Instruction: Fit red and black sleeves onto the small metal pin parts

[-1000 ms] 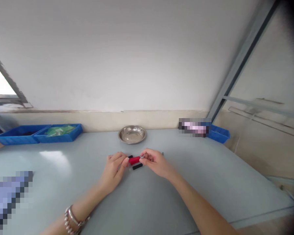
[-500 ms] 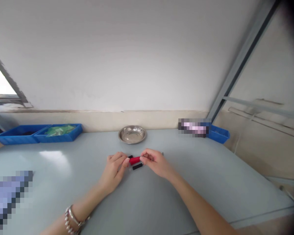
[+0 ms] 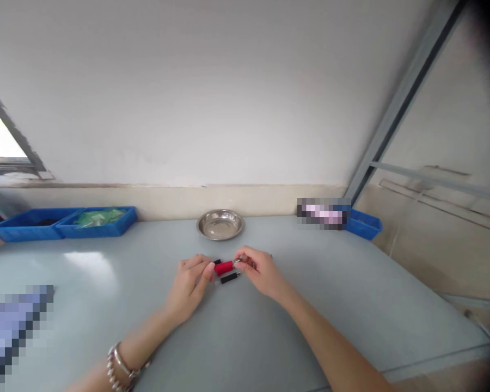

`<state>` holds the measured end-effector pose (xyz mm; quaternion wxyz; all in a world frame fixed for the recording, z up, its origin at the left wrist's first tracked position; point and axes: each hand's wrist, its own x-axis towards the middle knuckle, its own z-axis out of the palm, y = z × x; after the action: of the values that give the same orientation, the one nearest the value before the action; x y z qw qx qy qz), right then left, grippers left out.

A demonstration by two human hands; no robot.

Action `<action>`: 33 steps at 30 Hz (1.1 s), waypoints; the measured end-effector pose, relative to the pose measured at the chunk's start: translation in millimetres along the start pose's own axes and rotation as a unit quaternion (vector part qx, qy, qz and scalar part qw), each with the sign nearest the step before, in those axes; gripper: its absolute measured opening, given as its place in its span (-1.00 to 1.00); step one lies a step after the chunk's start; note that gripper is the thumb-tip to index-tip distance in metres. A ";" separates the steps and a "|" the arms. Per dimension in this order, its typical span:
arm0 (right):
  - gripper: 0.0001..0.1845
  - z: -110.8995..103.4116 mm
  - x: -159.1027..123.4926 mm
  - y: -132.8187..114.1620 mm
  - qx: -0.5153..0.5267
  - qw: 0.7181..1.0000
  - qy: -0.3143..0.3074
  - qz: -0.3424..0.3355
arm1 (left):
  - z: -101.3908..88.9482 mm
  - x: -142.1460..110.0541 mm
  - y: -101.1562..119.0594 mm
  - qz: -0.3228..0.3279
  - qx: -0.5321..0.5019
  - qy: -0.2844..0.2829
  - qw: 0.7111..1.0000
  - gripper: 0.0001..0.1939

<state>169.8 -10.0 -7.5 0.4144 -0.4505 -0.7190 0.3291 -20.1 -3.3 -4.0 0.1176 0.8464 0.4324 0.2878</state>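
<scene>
My left hand point(image 3: 193, 287) is closed, thumb and fingers pinching the left end of a red pen part point(image 3: 224, 267), a short thick cylinder. At its right end, my right hand point(image 3: 261, 271) pinches a small silver tip point(image 3: 237, 261); whether tip and red part touch is too small to tell. Just below them on the table lies a black pen part point(image 3: 229, 278) with a silver point to the right. Another black piece point(image 3: 216, 262) shows behind the red one, partly hidden by my left fingers. A thin end of something sticks out beyond my right hand.
A round steel dish point(image 3: 220, 225) stands by the wall. Two blue bins point(image 3: 118, 227) sit at the back left, one with green plastic bags point(image 3: 100, 218). Another blue bin point(image 3: 364, 224) stands back right, beside a blurred item. A second blurred item point(image 3: 12, 326) lies left.
My right hand has shifted slightly from the red pen part's right end, and more of the silver tip shows between its fingers. My left hand has barely moved.
</scene>
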 end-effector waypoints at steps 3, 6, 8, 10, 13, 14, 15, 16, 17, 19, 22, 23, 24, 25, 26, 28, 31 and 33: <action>-0.89 -1.9 -0.4 -0.7 -0.055 0.998 0.014 -0.014 | -0.3 0.4 -1.0 -0.009 -0.005 0.001 1.000 -0.54; -0.87 -7.1 0.0 0.0 -0.154 0.987 0.048 0.009 | -1.1 1.5 -2.7 -0.014 0.009 0.004 1.000 -0.56; -0.85 -12.0 0.7 1.0 -0.218 0.971 0.080 0.049 | -1.4 2.4 -3.9 -0.022 0.024 0.005 0.999 -0.57; -0.84 -16.8 1.4 1.7 -0.272 0.953 0.096 0.094 | -1.3 3.0 -5.4 -0.034 0.040 0.007 0.999 -0.59; -0.83 -22.0 1.5 2.0 -0.353 0.917 0.086 0.162 | 0.1 3.6 -8.2 -0.059 0.057 0.011 0.997 -0.60; -0.84 -23.1 1.3 2.1 -0.379 0.904 0.076 0.182 | 0.8 3.7 -9.4 -0.070 0.062 0.014 0.996 -0.61; -0.84 -24.0 0.9 2.4 -0.402 0.891 0.065 0.201 | 1.5 3.8 -10.7 -0.082 0.068 0.018 0.994 -0.62; -0.84 -24.9 0.4 2.7 -0.421 0.879 0.052 0.218 | 2.1 4.0 -12.0 -0.096 0.075 0.023 0.992 -0.62; -0.83 -25.6 -0.2 3.3 -0.436 0.868 0.039 0.235 | 2.5 4.2 -13.3 -0.111 0.085 0.027 0.990 -0.63; -0.82 -27.2 -1.4 4.6 -0.456 0.850 0.013 0.264 | 2.9 4.8 -15.5 -0.143 0.107 0.032 0.983 -0.65; -0.81 -29.3 -2.9 6.1 -0.471 0.833 -0.019 0.289 | 2.5 5.9 -17.5 -0.183 0.135 0.028 0.973 -0.67; -0.81 -29.8 -3.3 6.4 -0.475 0.829 -0.027 0.293 | 2.3 6.3 -18.0 -0.191 0.143 0.026 0.971 -0.67; -0.80 -30.3 -3.7 6.5 -0.479 0.826 -0.035 0.296 | 2.2 6.7 -18.7 -0.197 0.149 0.024 0.969 -0.68; -0.80 -30.6 -4.0 6.5 -0.482 0.823 -0.043 0.298 | 2.2 7.1 -19.5 -0.201 0.155 0.022 0.967 -0.68; -0.80 -30.9 -4.3 6.5 -0.484 0.820 -0.051 0.301 | 2.3 7.4 -20.5 -0.203 0.161 0.019 0.966 -0.69; -0.80 -31.4 -4.8 6.1 -0.486 0.818 -0.066 0.301 | 2.9 7.7 -23.0 -0.208 0.173 0.015 0.963 -0.70; -0.80 -31.7 -5.9 5.0 -0.484 0.818 -0.083 0.300 | 3.9 7.5 -26.8 -0.214 0.190 0.007 0.958 -0.72; -0.80 -31.6 -6.7 4.6 -0.484 0.817 -0.089 0.300 | 4.0 7.3 -28.2 -0.217 0.196 0.004 0.956 -0.72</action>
<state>201.4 -11.2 0.5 -0.0418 -0.7552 -0.6486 0.0852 -33.1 19.7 -17.1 0.0067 0.7372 0.6543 0.1685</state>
